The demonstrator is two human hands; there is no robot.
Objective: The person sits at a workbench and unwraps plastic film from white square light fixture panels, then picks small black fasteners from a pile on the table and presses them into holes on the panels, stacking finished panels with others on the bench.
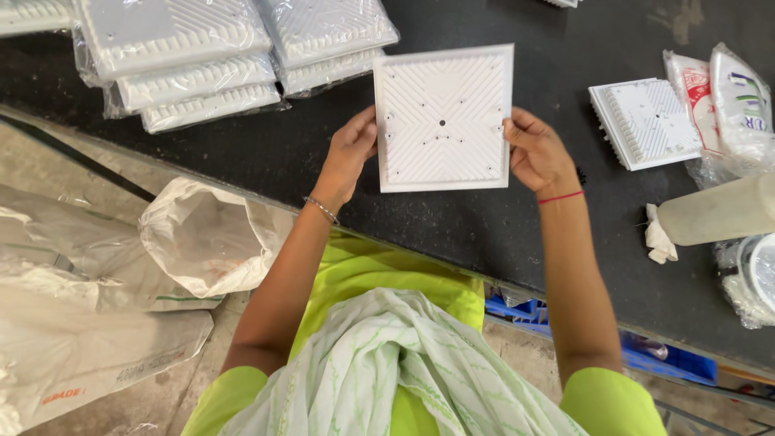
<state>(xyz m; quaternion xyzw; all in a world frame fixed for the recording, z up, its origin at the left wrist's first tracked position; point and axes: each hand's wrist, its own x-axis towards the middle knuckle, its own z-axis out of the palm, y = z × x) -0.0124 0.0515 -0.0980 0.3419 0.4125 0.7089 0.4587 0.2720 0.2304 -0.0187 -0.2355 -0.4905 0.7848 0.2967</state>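
1. Dark worktop (266, 153) is carrying bagged stacks of white panels (194, 60) at the far left and one bare finned panel (646, 121) at the right.
2. Judging by these, one white square panel (442, 117) is out of its wrapping and being inspected; the stacks are waiting.
3. Left hand (351, 153) and right hand (537, 153) are each pinching an opposite side edge, holding the panel between them just above the worktop.

Fingers of the left hand (351, 153) and right hand (537, 153) pass behind the square white ribbed panel (442, 117); fingertips not visible. Stack of wrapped panels (194, 60) cut off at the top edge. Cylindrical container (714, 211) and round item (759, 274) cut off at the right edge. Printed pouches (726, 101) partly overlap; contents indeterminable. Blue crate (670, 359) largely hidden beneath the surface (266, 153).
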